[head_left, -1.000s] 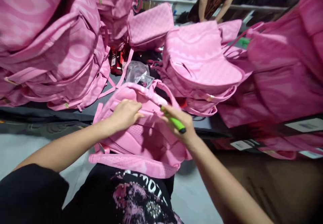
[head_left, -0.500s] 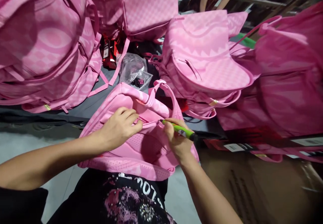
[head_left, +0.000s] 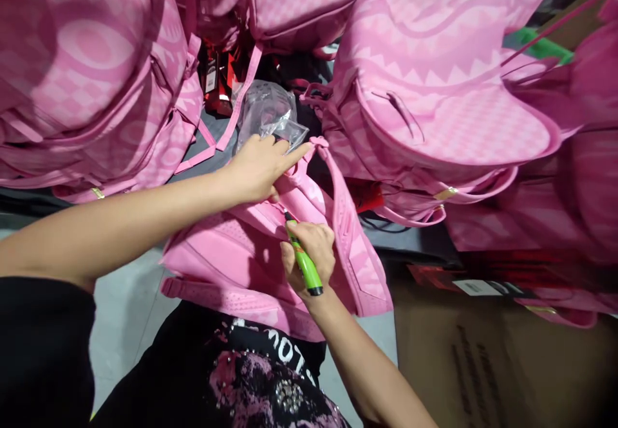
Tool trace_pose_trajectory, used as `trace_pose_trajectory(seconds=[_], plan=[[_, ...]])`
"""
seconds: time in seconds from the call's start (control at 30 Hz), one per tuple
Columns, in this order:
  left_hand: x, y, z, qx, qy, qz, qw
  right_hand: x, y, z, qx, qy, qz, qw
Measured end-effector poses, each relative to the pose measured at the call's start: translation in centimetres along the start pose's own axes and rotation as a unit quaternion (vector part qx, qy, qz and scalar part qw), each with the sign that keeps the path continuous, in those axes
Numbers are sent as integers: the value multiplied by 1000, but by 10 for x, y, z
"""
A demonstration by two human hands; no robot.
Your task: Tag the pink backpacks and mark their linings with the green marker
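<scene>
A pink backpack (head_left: 232, 257) lies back-side up in front of me, against my black printed shirt. My left hand (head_left: 258, 167) rests on its top edge near the carry handle (head_left: 333, 177), fingers curled and the forefinger stretched toward the handle. My right hand (head_left: 311, 251) is closed round a green tool with a black tip (head_left: 304, 262), held like a pen. The tool's tip touches the backpack just below my left hand.
Stacks of pink backpacks crowd the left (head_left: 91, 74), the top and the right (head_left: 434, 87). A crumpled clear plastic bag (head_left: 268, 109) lies beyond the handle. Red tags (head_left: 217, 77) show between bags. A brown carton (head_left: 502, 363) stands at lower right.
My left hand has slid up from the bag's middle to its top edge. The right hand has turned the green tool from level to upright. The view has moved closer.
</scene>
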State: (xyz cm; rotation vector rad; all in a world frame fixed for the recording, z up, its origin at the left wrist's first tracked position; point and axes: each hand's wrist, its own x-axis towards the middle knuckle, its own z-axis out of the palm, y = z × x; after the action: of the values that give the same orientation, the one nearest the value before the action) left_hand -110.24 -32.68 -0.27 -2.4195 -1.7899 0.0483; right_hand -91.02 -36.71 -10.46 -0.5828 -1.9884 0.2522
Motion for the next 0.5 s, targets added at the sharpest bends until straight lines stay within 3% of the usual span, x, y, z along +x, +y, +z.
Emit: trace_pose_trajectory(seconds=[0.1, 0.27, 0.5], plan=[[16, 0, 14, 4, -21, 26, 999, -6, 3, -5, 18, -24, 27, 999], [3, 11, 18, 22, 43, 112, 993, -5, 12, -20, 69, -50, 83, 993], [0, 25, 22, 71, 17, 48, 996, 5, 16, -22, 107, -48, 243, 963]])
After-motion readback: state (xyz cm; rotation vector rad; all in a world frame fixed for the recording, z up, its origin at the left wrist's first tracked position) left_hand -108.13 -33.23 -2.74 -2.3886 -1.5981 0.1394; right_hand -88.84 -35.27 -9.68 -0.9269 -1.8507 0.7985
